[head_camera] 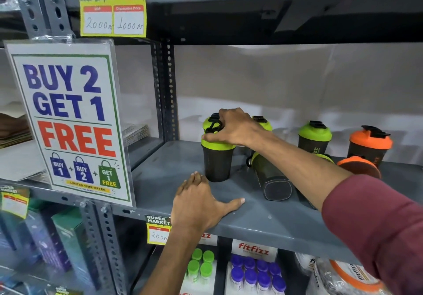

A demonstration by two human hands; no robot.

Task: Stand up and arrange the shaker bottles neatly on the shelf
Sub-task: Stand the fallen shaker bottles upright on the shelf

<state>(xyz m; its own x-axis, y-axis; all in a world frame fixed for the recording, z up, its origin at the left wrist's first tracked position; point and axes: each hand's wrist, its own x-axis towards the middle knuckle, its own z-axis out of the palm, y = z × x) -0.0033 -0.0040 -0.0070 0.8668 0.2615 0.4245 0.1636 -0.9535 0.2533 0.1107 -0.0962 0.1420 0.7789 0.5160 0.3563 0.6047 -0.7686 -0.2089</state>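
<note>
A grey metal shelf (174,171) holds several dark shaker bottles. My right hand (231,127) grips the green lid of an upright green-lidded bottle (216,164) at the left of the group. My left hand (199,203) lies flat on the shelf's front edge, fingers apart, holding nothing. A second dark bottle (272,180) lies on its side just right of the held one. Behind stand another green-lidded bottle (314,137) and an orange-lidded bottle (369,144). An orange lid (357,166) of a lying bottle shows behind my right forearm, and one more green lid (262,123) peeks out behind my hand.
A "Buy 2 Get 1 Free" sign (71,120) hangs on the upright post at left. A price card (112,6) hangs from the shelf above. The lower shelf carries small green-capped (201,267) and purple-capped bottles (256,274).
</note>
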